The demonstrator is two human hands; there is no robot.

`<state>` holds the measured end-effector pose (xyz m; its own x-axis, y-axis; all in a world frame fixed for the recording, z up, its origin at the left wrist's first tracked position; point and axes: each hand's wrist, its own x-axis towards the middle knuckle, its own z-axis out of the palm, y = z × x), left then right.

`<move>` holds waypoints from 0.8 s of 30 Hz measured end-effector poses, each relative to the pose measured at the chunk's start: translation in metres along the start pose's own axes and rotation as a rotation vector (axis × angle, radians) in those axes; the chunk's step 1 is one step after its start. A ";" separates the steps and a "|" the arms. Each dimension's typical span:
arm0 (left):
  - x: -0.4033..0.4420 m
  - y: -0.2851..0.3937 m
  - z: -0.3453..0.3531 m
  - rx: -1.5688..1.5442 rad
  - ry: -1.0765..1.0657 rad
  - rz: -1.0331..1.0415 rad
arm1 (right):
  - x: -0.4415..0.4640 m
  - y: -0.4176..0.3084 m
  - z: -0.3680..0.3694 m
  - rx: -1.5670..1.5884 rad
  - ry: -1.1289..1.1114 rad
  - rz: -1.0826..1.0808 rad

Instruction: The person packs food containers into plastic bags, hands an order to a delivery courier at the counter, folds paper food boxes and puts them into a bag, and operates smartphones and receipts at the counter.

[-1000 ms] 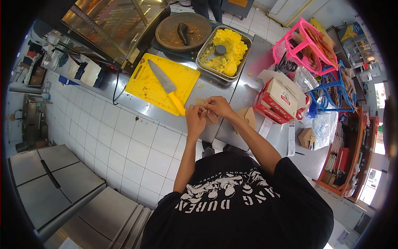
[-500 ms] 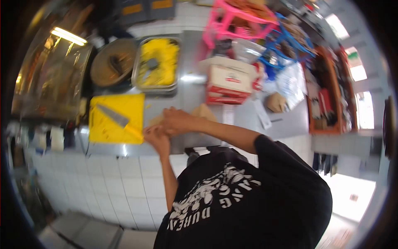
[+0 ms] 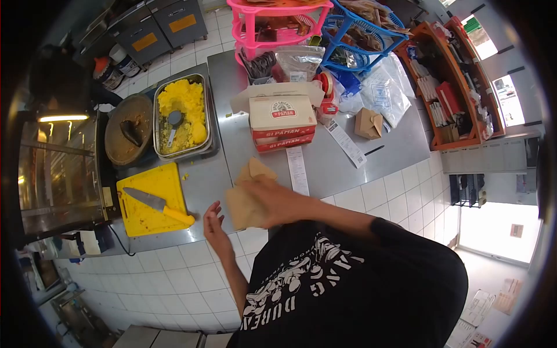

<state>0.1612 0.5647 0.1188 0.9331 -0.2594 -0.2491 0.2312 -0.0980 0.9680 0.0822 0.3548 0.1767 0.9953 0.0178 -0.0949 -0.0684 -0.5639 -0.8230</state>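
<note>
Right hand (image 3: 270,202), slightly blurred, grips a brown kraft takeaway box (image 3: 241,210) to the right of the yellow cutting board (image 3: 142,216); left hand (image 3: 216,226), fingers loosely parted, hangs between board and box.

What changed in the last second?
Left hand let go of the brown box and is open beside it. Right hand has it and moved it right, away from the board, toward the other box. Unchanged: knife on the board, SI PAMAN carton.
</note>
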 end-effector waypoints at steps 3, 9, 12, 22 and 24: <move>-0.004 0.003 0.049 0.614 -0.053 0.347 | -0.072 0.030 -0.060 0.042 -0.006 0.294; 0.020 -0.037 0.105 0.990 -0.277 0.450 | -0.129 0.180 -0.077 -0.372 0.330 0.386; -0.001 -0.024 0.126 1.252 -0.197 0.500 | -0.141 0.205 -0.110 -0.286 0.354 0.268; -0.111 0.006 0.555 0.455 -0.554 0.631 | -0.252 0.472 -0.427 -0.534 0.553 0.684; -0.089 -0.007 0.654 0.553 -0.605 0.764 | -0.242 0.481 -0.437 -0.581 0.503 0.684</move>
<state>-0.1037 -0.0402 0.1139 0.4553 -0.8435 0.2850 -0.6398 -0.0874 0.7636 -0.1613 -0.2815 0.0482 0.6782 -0.7297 -0.0865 -0.7210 -0.6381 -0.2702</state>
